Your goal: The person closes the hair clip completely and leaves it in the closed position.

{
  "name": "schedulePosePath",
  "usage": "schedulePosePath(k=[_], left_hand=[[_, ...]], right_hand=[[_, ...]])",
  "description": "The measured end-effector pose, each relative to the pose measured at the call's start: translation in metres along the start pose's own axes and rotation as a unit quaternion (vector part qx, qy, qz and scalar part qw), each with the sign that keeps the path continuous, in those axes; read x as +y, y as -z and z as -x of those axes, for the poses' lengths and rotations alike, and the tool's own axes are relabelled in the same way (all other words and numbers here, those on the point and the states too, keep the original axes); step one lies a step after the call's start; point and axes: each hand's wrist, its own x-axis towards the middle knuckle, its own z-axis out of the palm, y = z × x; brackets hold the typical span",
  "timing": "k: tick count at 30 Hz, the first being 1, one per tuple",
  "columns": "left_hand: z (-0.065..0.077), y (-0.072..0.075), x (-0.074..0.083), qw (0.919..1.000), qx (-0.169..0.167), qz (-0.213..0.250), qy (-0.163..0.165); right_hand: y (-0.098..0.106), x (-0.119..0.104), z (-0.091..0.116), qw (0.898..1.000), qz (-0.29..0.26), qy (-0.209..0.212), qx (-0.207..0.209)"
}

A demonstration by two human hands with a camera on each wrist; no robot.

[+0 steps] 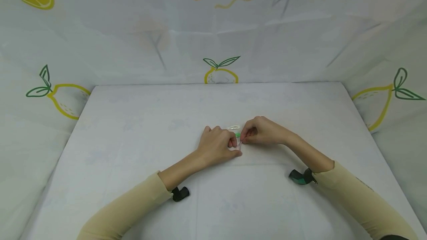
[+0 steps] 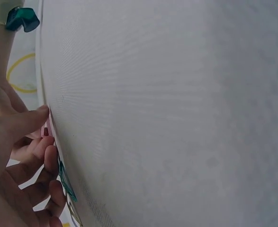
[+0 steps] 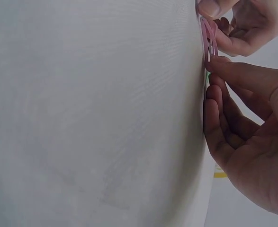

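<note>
A pink snap hair clip (image 3: 210, 38) is held between both hands just over the white table, its two layers spread apart in the right wrist view. My left hand (image 1: 218, 143) holds it between thumb and index finger. The fingertips of my right hand (image 1: 263, 130) pinch the clip's other end. Just beyond the fingers lies a green hair clip (image 1: 237, 135), partly covered by the left hand. Farther back a whitish hair clip (image 1: 234, 127) lies flat. In the left wrist view the green clip shows edge-on below the fingers.
White cloth covers the table (image 1: 140, 121). A white backdrop (image 1: 126, 47) with lemon prints rises behind it and at both sides. Dark devices are strapped under the left wrist (image 1: 181, 194) and the right wrist (image 1: 301, 177), close over the tabletop.
</note>
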Motion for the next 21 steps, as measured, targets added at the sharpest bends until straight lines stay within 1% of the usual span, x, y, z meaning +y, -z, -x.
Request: schedulePosePath(k=[7, 15, 21], left_hand=[[0.0, 0.0009, 0.0014, 1.0, -0.005, -0.001, 0.005], [-0.0001, 0.0015, 0.002, 0.9999, -0.001, -0.012, -0.002], [0.0003, 0.0046, 0.0009, 1.0, -0.001, 0.0, 0.0]], right_hand=[[-0.001, -0.0004, -0.0006, 1.0, 0.009, -0.003, 0.001], [-0.0018, -0.0009, -0.0001, 1.0, 0.01, 0.002, 0.006], [-0.0022, -0.0009, 0.0004, 1.0, 0.012, -0.005, 0.01]])
